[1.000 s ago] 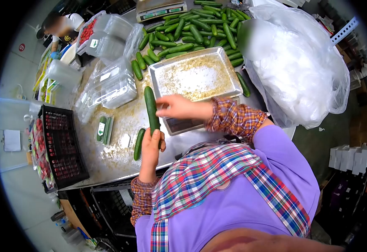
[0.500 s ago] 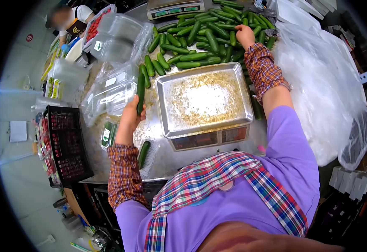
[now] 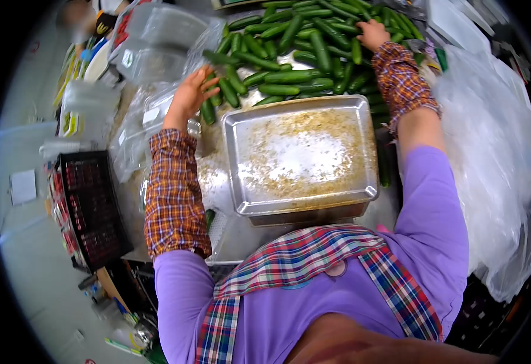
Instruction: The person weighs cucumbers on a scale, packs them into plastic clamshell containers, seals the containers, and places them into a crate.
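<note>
My left hand (image 3: 190, 92) is open, its fingers spread at the left edge of a heap of green cucumbers (image 3: 293, 77). Just beyond its fingertips, a single cucumber (image 3: 220, 58) lies across others. At the upper right of the heap, my right hand (image 3: 373, 35) has its fingers curled down on a cucumber, their tips partly hidden. Between my forearms sits a shallow metal tray (image 3: 302, 156) with a stained bottom, raised on a box-like base. Part of another cucumber (image 3: 210, 219) shows beside my left sleeve.
Clear plastic containers (image 3: 162, 45) and plastic film stand at the upper left. A black crate (image 3: 92, 203) is on the left. A big translucent plastic bag (image 3: 490, 151) bulges on the right. Part of another person (image 3: 104, 18) shows at the top left.
My left hand has moved up to the heap and opened, letting go of the cucumber it held upright. My right hand has shifted slightly farther into the heap. The view has shifted too.
</note>
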Motion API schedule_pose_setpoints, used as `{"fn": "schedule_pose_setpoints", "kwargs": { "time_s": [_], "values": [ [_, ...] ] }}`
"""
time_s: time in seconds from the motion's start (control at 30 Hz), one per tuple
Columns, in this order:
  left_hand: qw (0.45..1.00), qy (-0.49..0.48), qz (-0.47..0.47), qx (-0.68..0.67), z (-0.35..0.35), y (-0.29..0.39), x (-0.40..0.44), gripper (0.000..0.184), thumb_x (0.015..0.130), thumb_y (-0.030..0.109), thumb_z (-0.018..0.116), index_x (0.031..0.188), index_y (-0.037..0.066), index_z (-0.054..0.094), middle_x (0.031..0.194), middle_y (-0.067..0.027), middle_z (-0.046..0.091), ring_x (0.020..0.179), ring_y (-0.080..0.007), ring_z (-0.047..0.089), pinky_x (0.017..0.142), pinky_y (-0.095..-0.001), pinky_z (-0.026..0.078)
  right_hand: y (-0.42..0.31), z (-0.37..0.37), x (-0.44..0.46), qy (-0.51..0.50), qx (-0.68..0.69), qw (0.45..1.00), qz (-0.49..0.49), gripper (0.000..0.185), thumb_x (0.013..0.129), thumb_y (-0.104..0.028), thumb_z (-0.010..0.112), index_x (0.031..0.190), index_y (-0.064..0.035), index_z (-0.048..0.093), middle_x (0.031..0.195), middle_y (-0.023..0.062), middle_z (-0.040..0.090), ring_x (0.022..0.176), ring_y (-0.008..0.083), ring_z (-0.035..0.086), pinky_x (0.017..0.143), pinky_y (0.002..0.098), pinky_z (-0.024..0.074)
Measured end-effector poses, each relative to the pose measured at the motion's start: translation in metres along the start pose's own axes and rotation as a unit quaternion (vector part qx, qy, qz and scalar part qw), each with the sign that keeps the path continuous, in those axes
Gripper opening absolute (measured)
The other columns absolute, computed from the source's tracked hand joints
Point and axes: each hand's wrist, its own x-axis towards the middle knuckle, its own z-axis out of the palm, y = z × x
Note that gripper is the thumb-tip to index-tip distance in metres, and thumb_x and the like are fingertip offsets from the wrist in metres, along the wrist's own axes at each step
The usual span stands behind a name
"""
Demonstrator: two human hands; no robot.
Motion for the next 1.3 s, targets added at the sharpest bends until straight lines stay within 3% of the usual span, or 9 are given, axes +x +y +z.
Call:
{"fn": "schedule_pose_setpoints", "kwargs": {
  "time_s": [0.13,0.33,0.43,0.5,0.77,0.9,1.03,1.17,1.3],
  "values": [
    [0.955,0.143,-0.07,0.248,-0.024,-0.003,-0.006,0.032,0.094,0.016,0.045,0.119,-0.004,0.049,0.103,-0.0132,0.062,0.077,-0.0214,0.064,0.066,-0.0292,0.055,0.001,-0.001,0.001,-0.001,-0.015,0.999,-0.036,0.041,0.086,-0.025,0.062,0.121,-0.0083,0.047,0.107,0.0145,0.056,0.102,0.0352,0.052,0.081,0.0463,0.0488],
    [0.973,0.111,-0.033,0.197,0.009,-0.025,-0.039,0.028,0.094,0.016,0.047,0.115,-0.001,0.053,0.099,-0.0094,0.064,0.077,-0.015,0.062,0.063,-0.0255,0.051,-0.009,-0.013,0.009,0.122,0.113,0.986,0.027,0.035,0.092,-0.023,0.053,0.113,0.0052,0.049,0.102,0.0184,0.059,0.079,0.0325,0.059,0.066,0.0401,0.0524],
    [0.983,0.112,-0.012,0.147,0.023,-0.024,-0.068,0.028,0.094,0.019,0.047,0.115,0.0,0.053,0.098,-0.0089,0.064,0.079,-0.0137,0.061,0.067,-0.0249,0.049,-0.062,-0.063,-0.027,0.086,0.663,0.739,0.086,0.038,0.095,-0.027,0.046,0.109,0.0071,0.051,0.092,0.0148,0.063,0.074,0.0238,0.062,0.061,0.0306,0.0539],
    [0.988,0.116,0.019,0.098,0.04,-0.015,-0.088,0.029,0.095,0.02,0.046,0.114,0.0,0.053,0.098,-0.009,0.064,0.079,-0.0137,0.061,0.067,-0.0246,0.049,-0.091,-0.105,-0.05,-0.057,0.775,0.623,0.089,0.04,0.098,-0.031,0.04,0.116,0.0037,0.05,0.093,0.0103,0.063,0.068,0.0118,0.058,0.054,0.0237,0.0506],
    [0.972,0.07,0.205,-0.089,0.123,0.008,-0.185,0.047,0.095,0.033,0.048,0.125,-0.001,0.037,0.107,-0.0121,0.059,0.097,-0.0184,0.055,0.08,-0.0308,0.048,-0.237,-0.184,-0.233,-0.29,0.732,0.617,-0.023,0.037,0.098,-0.028,0.037,0.102,0.0031,0.056,0.082,0.0124,0.064,0.055,0.0148,0.059,0.043,0.0259,0.0496],
    [0.963,0.124,0.191,-0.142,0.147,-0.011,-0.259,0.016,0.092,0.016,0.052,0.099,0.003,0.044,0.076,-0.0077,0.055,0.063,-0.0154,0.056,0.058,-0.0276,0.05,-0.278,-0.18,-0.34,-0.413,0.817,0.391,0.096,0.03,0.095,-0.024,0.038,0.093,0.0005,0.056,0.074,0.0103,0.06,0.052,0.0173,0.057,0.042,0.0277,0.0479],
    [0.934,0.107,0.145,-0.309,0.127,-0.016,-0.255,0.016,0.091,0.017,0.053,0.084,0.006,0.044,0.068,-0.0033,0.048,0.054,-0.0119,0.048,0.051,-0.0256,0.047,-0.283,-0.195,-0.381,-0.397,0.852,0.308,0.147,0.029,0.095,-0.022,0.037,0.087,-0.0003,0.054,0.066,0.0081,0.055,0.044,0.0137,0.048,0.036,0.0265,0.0361],
    [0.854,0.079,0.138,-0.496,0.023,-0.003,-0.234,0.029,0.095,0.032,0.046,0.08,0.008,0.043,0.067,-0.003,0.047,0.055,-0.0115,0.047,0.053,-0.0278,0.045,-0.259,-0.182,-0.451,-0.44,0.749,0.489,-0.084,0.024,0.095,-0.022,0.044,0.089,-0.0028,0.057,0.056,0.0003,0.049,0.041,0.0066,0.039,0.038,0.0218,0.0316],
    [0.899,0.136,0.164,-0.382,0.024,-0.002,-0.247,0.034,0.097,0.037,0.037,0.083,0.007,0.043,0.067,-0.0047,0.045,0.061,-0.0167,0.048,0.062,-0.0338,0.047,-0.209,-0.172,-0.468,-0.337,0.659,0.671,-0.044,0.02,0.094,-0.02,0.049,0.094,-0.0055,0.063,0.059,-0.001,0.053,0.05,0.0065,0.049,0.045,0.0215,0.039]
  ]
}}
